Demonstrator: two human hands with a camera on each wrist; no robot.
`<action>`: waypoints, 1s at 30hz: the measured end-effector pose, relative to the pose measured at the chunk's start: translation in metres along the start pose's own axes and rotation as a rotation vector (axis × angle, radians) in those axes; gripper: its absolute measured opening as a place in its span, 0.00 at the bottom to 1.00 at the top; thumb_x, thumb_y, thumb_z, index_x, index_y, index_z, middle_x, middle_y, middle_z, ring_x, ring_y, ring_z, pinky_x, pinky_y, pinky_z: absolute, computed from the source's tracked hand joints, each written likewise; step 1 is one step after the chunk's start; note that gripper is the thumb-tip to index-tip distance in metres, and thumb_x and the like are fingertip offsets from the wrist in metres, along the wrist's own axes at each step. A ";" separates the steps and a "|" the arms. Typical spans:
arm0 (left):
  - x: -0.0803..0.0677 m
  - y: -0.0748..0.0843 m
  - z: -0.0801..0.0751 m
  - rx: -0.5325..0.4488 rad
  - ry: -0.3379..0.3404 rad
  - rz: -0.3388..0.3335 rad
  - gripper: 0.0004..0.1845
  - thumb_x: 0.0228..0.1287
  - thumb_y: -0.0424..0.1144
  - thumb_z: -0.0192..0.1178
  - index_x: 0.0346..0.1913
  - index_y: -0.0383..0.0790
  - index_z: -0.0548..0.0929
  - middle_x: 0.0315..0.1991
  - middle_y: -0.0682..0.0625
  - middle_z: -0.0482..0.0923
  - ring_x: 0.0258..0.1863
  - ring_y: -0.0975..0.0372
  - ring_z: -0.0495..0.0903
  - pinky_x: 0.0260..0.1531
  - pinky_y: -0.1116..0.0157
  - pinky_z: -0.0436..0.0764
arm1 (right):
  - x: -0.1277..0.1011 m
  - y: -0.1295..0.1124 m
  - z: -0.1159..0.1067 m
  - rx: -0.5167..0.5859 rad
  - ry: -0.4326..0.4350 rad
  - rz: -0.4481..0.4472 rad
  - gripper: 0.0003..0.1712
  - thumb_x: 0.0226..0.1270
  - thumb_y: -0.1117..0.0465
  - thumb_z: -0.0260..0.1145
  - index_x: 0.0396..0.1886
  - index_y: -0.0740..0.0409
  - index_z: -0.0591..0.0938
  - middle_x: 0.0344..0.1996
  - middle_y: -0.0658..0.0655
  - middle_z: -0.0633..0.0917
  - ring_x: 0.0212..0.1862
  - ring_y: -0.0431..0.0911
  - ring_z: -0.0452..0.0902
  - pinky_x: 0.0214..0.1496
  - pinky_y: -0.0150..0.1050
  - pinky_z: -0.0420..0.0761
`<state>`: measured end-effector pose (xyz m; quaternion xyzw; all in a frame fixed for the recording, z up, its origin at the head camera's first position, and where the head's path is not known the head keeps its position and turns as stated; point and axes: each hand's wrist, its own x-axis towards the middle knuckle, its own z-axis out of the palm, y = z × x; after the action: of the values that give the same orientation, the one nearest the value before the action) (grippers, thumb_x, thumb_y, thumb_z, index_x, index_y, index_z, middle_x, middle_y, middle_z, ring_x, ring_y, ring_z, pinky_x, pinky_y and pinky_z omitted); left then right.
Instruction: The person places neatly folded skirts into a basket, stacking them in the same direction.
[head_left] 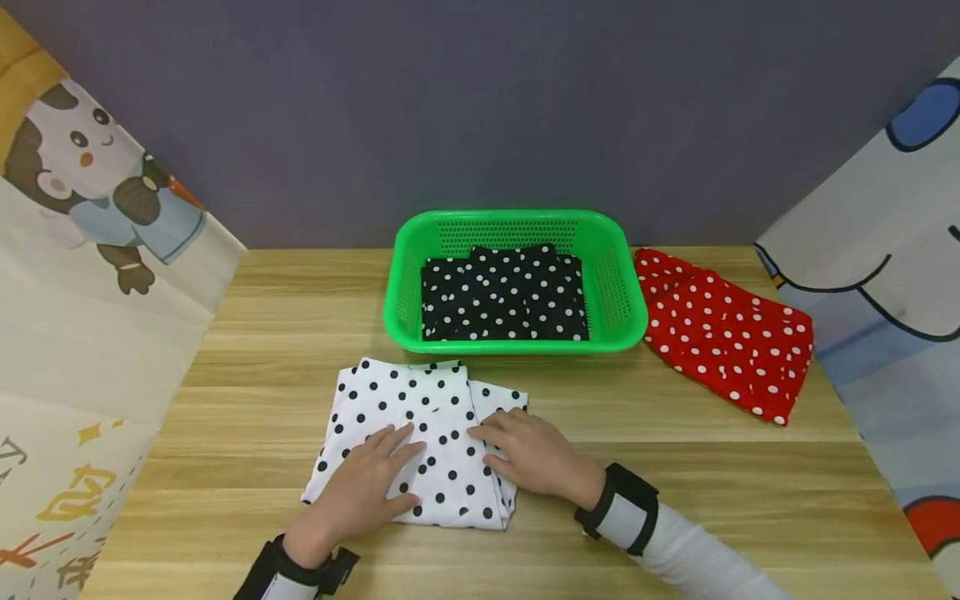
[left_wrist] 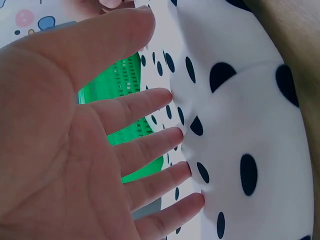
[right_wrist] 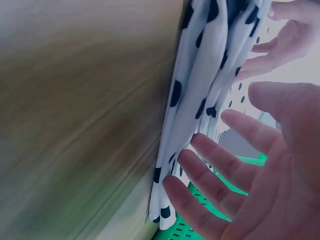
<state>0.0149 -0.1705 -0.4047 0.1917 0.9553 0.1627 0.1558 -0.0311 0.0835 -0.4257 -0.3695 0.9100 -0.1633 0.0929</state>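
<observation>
Cloth, white with black dots, lies folded at seven o'clock from the green basket. My left hand rests on it, fingers spread; my right hand touches its three o'clock edge, fingers slightly apart

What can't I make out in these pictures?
Head view: white cloth beneath the left hand, which covers it.
Head view: floor of the green basket where black cloth covers it.
Left wrist view: white cloth, cut off by top and bottom edges.
Right wrist view: grain of the table, blurred.
</observation>
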 end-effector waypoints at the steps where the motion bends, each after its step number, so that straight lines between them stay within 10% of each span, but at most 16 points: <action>1: 0.001 0.001 0.000 0.000 -0.003 0.005 0.33 0.51 0.49 0.66 0.61 0.43 0.72 0.67 0.43 0.61 0.65 0.44 0.59 0.61 0.45 0.61 | -0.001 0.001 0.000 -0.005 -0.003 0.005 0.22 0.65 0.50 0.58 0.58 0.46 0.76 0.51 0.52 0.78 0.52 0.47 0.73 0.52 0.43 0.76; 7: 0.002 0.002 -0.003 0.003 0.019 0.008 0.31 0.54 0.49 0.64 0.61 0.42 0.72 0.66 0.42 0.62 0.65 0.46 0.60 0.62 0.47 0.61 | -0.007 0.006 0.003 -0.015 0.035 -0.019 0.19 0.64 0.52 0.59 0.54 0.48 0.79 0.52 0.54 0.77 0.52 0.48 0.73 0.52 0.44 0.76; 18: 0.003 -0.020 -0.016 0.074 0.303 -0.130 0.28 0.51 0.43 0.68 0.53 0.31 0.76 0.58 0.35 0.68 0.58 0.43 0.67 0.53 0.44 0.69 | -0.016 0.016 0.001 -0.035 0.046 0.043 0.17 0.65 0.52 0.58 0.52 0.47 0.80 0.53 0.54 0.77 0.52 0.47 0.73 0.51 0.43 0.77; 30: 0.008 -0.021 0.001 -0.031 0.246 -0.127 0.23 0.57 0.33 0.60 0.57 0.34 0.75 0.55 0.37 0.71 0.52 0.46 0.75 0.48 0.51 0.76 | -0.033 0.030 -0.004 -0.018 0.094 0.144 0.13 0.63 0.55 0.60 0.45 0.50 0.83 0.53 0.55 0.78 0.53 0.49 0.73 0.52 0.45 0.76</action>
<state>0.0014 -0.1856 -0.4155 0.1069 0.9748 0.1894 0.0505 -0.0280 0.1275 -0.4318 -0.2960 0.9390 -0.1653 0.0581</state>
